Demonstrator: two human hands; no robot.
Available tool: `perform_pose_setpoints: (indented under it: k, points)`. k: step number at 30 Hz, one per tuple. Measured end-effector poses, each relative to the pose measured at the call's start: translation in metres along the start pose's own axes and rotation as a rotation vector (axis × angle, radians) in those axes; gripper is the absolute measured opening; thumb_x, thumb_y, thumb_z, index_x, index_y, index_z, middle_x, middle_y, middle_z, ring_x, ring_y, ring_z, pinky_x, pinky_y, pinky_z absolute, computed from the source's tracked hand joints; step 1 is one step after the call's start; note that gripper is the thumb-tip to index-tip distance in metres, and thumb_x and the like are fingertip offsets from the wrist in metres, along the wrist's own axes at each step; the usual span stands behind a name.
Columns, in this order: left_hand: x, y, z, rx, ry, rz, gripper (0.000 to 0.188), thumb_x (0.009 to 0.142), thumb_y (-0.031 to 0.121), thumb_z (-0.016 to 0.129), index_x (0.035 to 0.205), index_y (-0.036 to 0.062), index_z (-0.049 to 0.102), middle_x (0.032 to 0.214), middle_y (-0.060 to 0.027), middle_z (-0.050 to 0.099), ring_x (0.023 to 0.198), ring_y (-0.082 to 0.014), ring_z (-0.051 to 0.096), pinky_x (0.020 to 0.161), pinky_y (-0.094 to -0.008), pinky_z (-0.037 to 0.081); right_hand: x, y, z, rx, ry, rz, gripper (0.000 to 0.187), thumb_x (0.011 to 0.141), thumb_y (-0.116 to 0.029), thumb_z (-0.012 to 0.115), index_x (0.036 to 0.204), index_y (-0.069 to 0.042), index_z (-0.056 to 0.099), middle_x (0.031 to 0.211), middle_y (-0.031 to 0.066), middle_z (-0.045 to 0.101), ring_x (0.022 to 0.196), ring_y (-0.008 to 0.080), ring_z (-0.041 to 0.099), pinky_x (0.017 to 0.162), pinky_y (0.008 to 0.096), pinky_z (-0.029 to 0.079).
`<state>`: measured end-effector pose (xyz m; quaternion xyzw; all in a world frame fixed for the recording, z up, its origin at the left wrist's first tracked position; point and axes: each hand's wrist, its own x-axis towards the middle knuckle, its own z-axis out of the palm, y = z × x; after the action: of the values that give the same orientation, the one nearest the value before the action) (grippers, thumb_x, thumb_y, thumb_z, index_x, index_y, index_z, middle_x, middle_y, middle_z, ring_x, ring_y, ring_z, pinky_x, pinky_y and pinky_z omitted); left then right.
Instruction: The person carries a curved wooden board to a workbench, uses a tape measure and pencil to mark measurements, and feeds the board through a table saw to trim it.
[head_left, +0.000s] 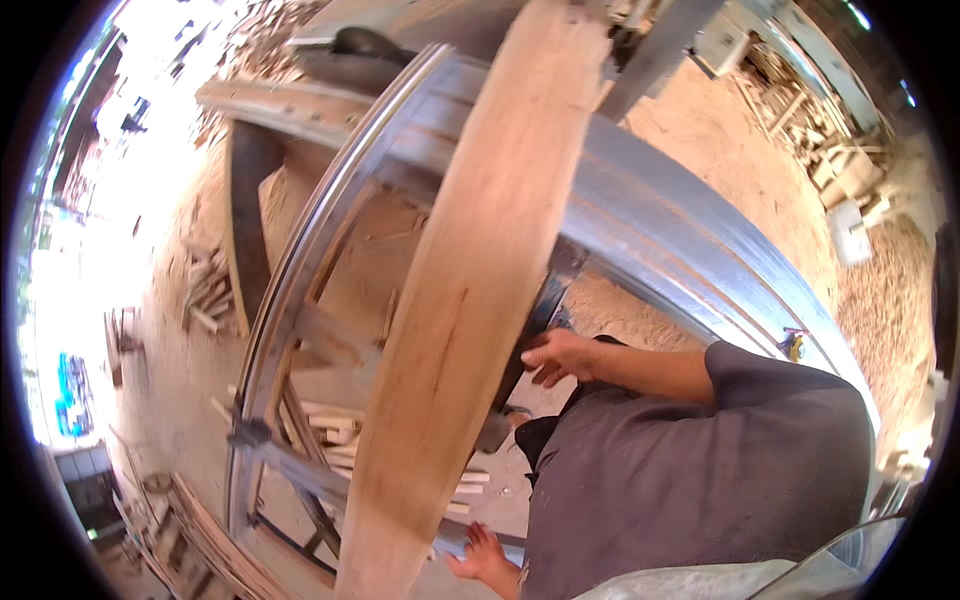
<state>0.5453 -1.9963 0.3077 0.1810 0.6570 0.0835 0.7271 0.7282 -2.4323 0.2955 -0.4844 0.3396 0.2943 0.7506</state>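
A long pale wooden plank (470,270) lies across a metal machine frame, running from the top of the picture to the lower edge. My right hand (556,358) is beside the plank's right edge, near a dark bar (545,305). Its fingers are loosely bent and apart, with nothing visible in them. Lower down, my left hand (482,556) is stretched out next to the same edge, fingers spread, by a metal cross rail (300,472). Whether either hand touches the plank or metal I cannot tell.
The grey metal tabletop (680,220) has long grooves, and a small yellow-and-black item (793,345) lies on it. A long metal rail (330,190) stands left of the plank. Wood offcuts (208,290) and sawdust (690,110) cover parts of the floor; several boards (210,530) lie lower left.
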Motion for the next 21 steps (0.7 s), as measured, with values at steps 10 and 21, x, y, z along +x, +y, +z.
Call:
perform_pose_setpoints:
  k: [10, 21]
  points:
    - [-0.015, -0.015, 0.059, -0.152, -0.31, -0.154, 0.083, 0.09, 0.059, 0.057, 0.139, -0.0069, 0.042, 0.134, -0.0222, 0.054, 0.126, -0.0379, 0.05, 0.11, -0.0521, 0.037, 0.024, 0.002, 0.059, 0.372, -0.008, -0.059, 0.032, 0.089, -0.022, 0.067, 0.114, -0.002, 0.068, 0.104, 0.0118, 0.072, 0.093, 0.0273, 0.069, 0.083, 0.0438, 0.056]
    - [-0.023, -0.025, 0.125, 0.012, -0.54, 0.18, 0.064, 0.095, 0.047, 0.051, 0.144, 0.0057, 0.045, 0.139, -0.0172, 0.054, 0.125, -0.0385, 0.054, 0.101, -0.0536, 0.048, 0.019, -0.013, 0.077, 0.541, 0.041, -0.23, 0.038, 0.072, 0.002, 0.074, 0.11, -0.001, 0.066, 0.096, 0.0085, 0.07, 0.09, 0.024, 0.068, 0.075, 0.0414, 0.058]
